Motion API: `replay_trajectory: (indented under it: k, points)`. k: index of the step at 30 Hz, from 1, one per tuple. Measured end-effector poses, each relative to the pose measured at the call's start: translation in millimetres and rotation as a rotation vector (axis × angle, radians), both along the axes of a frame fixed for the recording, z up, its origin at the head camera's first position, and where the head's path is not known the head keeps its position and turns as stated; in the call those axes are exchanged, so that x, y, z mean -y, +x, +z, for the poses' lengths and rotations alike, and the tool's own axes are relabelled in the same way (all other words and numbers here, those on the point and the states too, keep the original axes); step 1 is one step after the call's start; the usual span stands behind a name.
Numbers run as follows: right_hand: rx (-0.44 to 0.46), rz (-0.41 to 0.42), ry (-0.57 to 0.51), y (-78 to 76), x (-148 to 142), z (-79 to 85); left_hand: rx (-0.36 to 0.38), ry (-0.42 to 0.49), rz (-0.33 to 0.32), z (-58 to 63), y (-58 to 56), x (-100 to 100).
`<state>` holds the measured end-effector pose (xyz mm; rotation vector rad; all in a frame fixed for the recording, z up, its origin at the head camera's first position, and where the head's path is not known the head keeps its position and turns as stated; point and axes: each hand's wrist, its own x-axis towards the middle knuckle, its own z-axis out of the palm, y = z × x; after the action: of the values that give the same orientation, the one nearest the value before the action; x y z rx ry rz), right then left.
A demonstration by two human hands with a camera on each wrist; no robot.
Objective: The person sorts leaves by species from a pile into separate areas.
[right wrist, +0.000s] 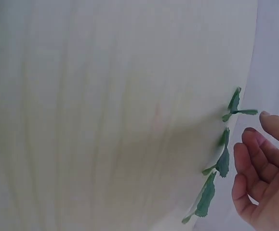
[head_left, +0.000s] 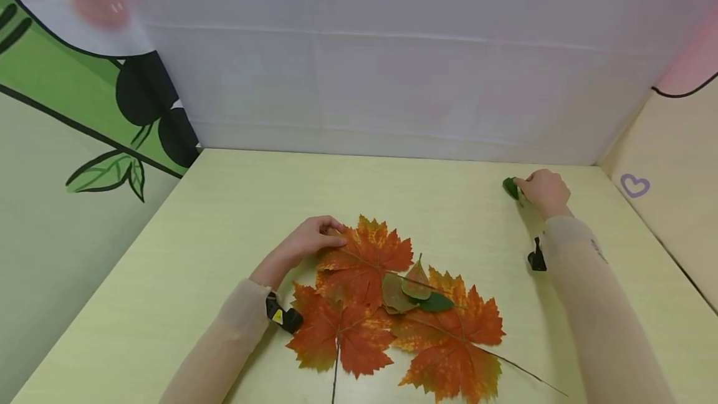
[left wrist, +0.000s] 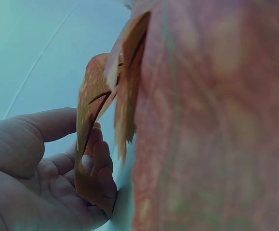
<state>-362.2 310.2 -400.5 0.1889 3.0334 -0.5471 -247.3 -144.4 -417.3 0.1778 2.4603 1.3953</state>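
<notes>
At the left, my left hand (head_left: 311,239) pinches the edge of the upper orange maple leaf (head_left: 364,260). In the left wrist view the thumb (left wrist: 57,122) lies on one side of the bent leaf (left wrist: 93,91), with the fingers behind it. My right hand (head_left: 544,192) is at the back right of the table, beside small dark green leaves (head_left: 510,187). The right wrist view shows several toothed green leaves (right wrist: 222,161) in a row; the thumb tip (right wrist: 265,118) is right at the top one, and the other fingers are loosely curled around nothing.
Two more orange maple leaves, one lower left (head_left: 342,335) and one lower right (head_left: 454,335), overlap the upper one. Smaller green-brown leaves (head_left: 416,280) and a dark green leaf (head_left: 435,302) lie among them. A pale wall (head_left: 392,92) stands behind the yellowish table (head_left: 269,186).
</notes>
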Motion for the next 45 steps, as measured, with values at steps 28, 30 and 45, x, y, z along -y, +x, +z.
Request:
replay_trajectory:
  k: [28, 30, 45]
  points:
    - [-0.058, 0.412, 0.07, 57.6, 44.8, 12.5, -0.031, 0.022, -0.04, 5.7, 3.4, 5.5]
    - [-0.063, 0.441, 0.06, 64.3, 50.5, 12.0, -0.021, 0.016, -0.031, 5.8, 3.4, 4.6]
    - [0.212, 0.646, -0.203, 106.1, 77.2, 11.2, -0.007, -0.005, -0.013, 3.7, 2.4, 1.1]
